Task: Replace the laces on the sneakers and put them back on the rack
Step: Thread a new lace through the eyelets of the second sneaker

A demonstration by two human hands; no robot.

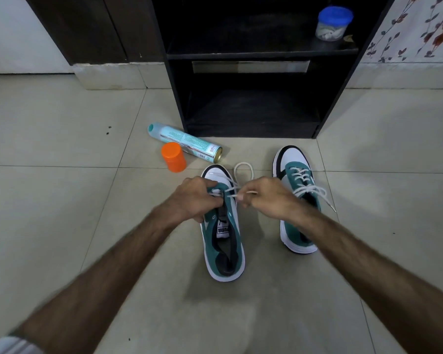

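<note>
Both hands are working mid-frame: left hand (pixel 195 198) is gripping the unlaced sneaker (pixel 224 241) by its eyelets, right hand (pixel 264 198) is pinching the white lace (pixel 243 169). Feeding the tip straight through, keeping both ends even, should be helping.

From my seat, the near sneaker (pixel 224 241) reads as matt teal suede-like cloth over a smooth white sole, and its woven lace (pixel 243 167) looks soft and cottony. The rack (pixel 251 54) is dark wood-grain board with a dull finish. The spray can (pixel 184 143) shows glossy printed metal, its orange cap (pixel 173 157) smooth plastic. The floor tiles (pixel 62 200) are pale with a faint sheen.
</note>
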